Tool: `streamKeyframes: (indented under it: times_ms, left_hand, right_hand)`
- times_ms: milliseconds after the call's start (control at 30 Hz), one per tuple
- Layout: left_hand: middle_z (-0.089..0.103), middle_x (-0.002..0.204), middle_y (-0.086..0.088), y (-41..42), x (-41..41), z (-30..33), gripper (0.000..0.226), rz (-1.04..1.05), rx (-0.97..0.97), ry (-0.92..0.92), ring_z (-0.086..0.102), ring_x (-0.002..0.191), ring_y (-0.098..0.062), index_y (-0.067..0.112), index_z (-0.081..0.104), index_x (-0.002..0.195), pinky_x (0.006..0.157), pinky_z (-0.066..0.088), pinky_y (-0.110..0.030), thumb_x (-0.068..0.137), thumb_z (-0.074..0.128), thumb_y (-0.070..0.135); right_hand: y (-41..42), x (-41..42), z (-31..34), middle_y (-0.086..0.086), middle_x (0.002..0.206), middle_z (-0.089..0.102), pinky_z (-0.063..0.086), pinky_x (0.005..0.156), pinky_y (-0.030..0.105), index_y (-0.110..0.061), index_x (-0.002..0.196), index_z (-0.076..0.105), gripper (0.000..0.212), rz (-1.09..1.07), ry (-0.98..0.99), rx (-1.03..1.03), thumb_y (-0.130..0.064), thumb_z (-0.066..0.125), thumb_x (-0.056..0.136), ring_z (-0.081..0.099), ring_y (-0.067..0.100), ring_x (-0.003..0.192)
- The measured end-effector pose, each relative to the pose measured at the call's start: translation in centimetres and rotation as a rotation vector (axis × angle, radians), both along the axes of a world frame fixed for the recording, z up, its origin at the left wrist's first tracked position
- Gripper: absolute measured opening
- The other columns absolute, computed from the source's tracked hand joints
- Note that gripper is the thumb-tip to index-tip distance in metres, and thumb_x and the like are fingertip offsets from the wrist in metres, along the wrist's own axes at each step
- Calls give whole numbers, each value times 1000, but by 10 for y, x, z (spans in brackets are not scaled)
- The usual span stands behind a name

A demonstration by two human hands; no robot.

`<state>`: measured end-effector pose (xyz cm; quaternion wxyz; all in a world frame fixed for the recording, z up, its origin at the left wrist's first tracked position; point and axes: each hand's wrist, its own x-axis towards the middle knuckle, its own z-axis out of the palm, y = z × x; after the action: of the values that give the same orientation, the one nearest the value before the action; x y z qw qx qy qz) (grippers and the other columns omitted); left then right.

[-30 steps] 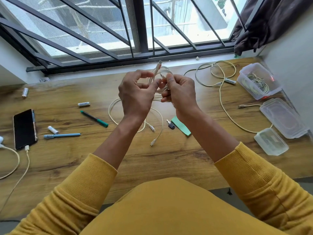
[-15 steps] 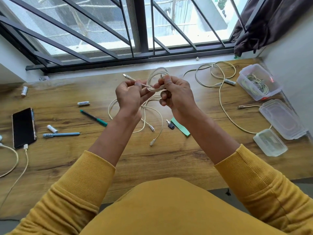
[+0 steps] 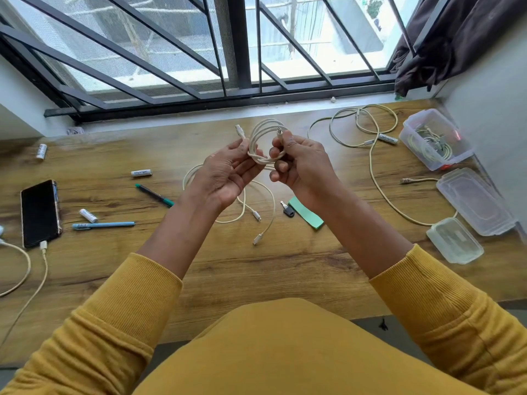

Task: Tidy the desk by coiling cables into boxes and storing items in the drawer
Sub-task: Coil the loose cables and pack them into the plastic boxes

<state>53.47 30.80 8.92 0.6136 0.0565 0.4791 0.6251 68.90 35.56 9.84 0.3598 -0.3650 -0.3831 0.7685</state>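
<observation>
A white cable coil (image 3: 263,132) is held up above the wooden desk (image 3: 285,260), wound into a small loop with a twist at its bottom. My left hand (image 3: 225,172) pinches the coil's left side, one plug sticking up beside the thumb. My right hand (image 3: 302,163) grips the right side, pinching the other plug end at its fingertips. Another loose white cable (image 3: 256,212) lies on the desk below my hands. A long cream cable (image 3: 373,172) sprawls to the right. A clear box (image 3: 410,129) at the far right holds a coiled cable.
A clear lid (image 3: 476,201) and a small clear box (image 3: 454,240) lie at right. A key with green tag (image 3: 306,216), green pen (image 3: 155,195), blue pen (image 3: 104,225), batteries (image 3: 141,173) and a charging phone (image 3: 40,213) lie about the desk.
The last free end has been wrapped round the coil. My left hand turned palm-up and the loop now stands neat between both hands.
</observation>
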Motion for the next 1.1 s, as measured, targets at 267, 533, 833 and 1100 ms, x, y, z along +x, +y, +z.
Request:
streamKeyframes:
  times_ms: [267,533,833,1100]
  left_hand:
    - [76,103,-24,-3,6,-7,33,21,-6,174,79,81,-25,-11,65,127,70,65,-30,95,71,-4]
    - [73,101,-26,-1,4,4,26,-149,112,560,74,89,-33,-8,73,112,79,63,-37,96,53,-8]
    - [70,89,-8,0,3,7,5,-210,196,545,72,82,-20,6,73,102,80,62,-32,101,68,5]
    - [71,85,-10,0,3,-2,9,-192,147,593,73,79,-20,1,73,97,76,61,-28,101,69,9]
  right_hand:
    - [-3,-1,3,5,73,59,55,48,28,0,99,63,29,4,-99,152,-20,47,113,45,10,50]
    - [2,-4,2,6,69,57,58,51,28,1,99,65,31,-87,-168,115,-20,47,113,48,9,49]
    - [6,-4,7,5,70,57,60,55,32,2,102,64,30,-66,-129,87,-20,47,113,49,7,46]
    - [3,-5,6,5,69,56,59,50,31,0,96,65,28,-93,-137,40,-19,51,112,45,8,47]
